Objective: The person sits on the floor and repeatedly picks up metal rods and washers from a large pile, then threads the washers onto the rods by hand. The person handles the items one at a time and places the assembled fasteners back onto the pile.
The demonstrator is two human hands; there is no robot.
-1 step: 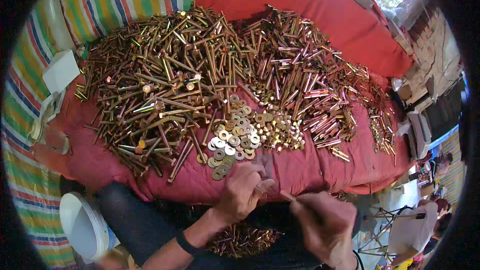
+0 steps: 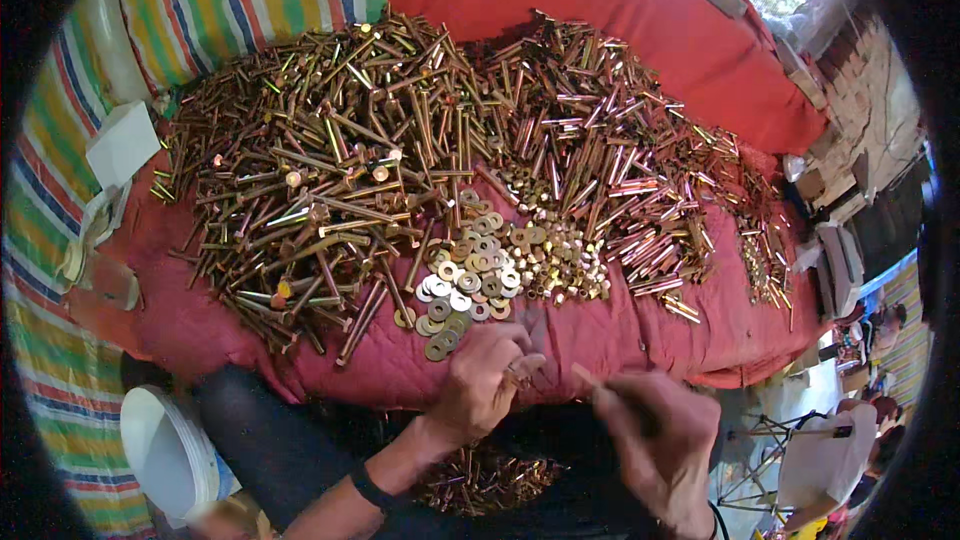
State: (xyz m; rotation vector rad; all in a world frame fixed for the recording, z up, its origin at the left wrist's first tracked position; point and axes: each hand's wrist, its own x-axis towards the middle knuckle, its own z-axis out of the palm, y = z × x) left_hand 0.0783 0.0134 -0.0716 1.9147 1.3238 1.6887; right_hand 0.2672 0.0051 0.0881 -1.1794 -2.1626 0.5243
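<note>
Left hand (image 2: 490, 380) and right hand (image 2: 662, 440): fingers curled; contents blurred, cannot tell. Washers (image 2: 464, 288) lie just beyond the left grip.

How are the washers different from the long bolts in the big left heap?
The washers are flat rings with holes; the bolts are long rods with heads. The washers make a small pile, the bolts a much bigger heap. Some washers look silvery, while the bolts look mostly bronze. Both look metallic and lie on the red cloth.

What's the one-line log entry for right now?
left hand: near washers, contents unclear | right hand: blurred, contents unclear | bolts: heaped on red cloth
</note>
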